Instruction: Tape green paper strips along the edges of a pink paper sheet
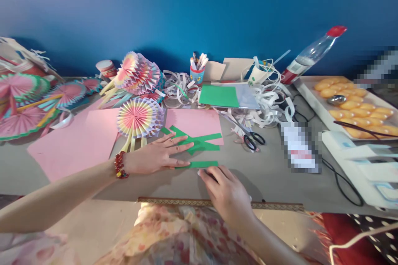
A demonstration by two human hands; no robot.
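My left hand lies flat with fingers spread over several green paper strips, which cross one another beside and partly on a pink sheet. Its thumb presses the left part of a separate green strip on the table. Close to that strip's right end is my right hand, its fingers curled and the thumb drawn in under them. A small whitish spot shows at the thumb tip; whether anything is held there is hidden. A pleated paper rosette with yellow strips lies just behind my left wrist.
Black-handled scissors lie right of the strips. Behind are green sheets, white paper scraps, a pen cup and a tilted bottle. A tray with orange pieces stands right. Pleated fans and pink paper lie left.
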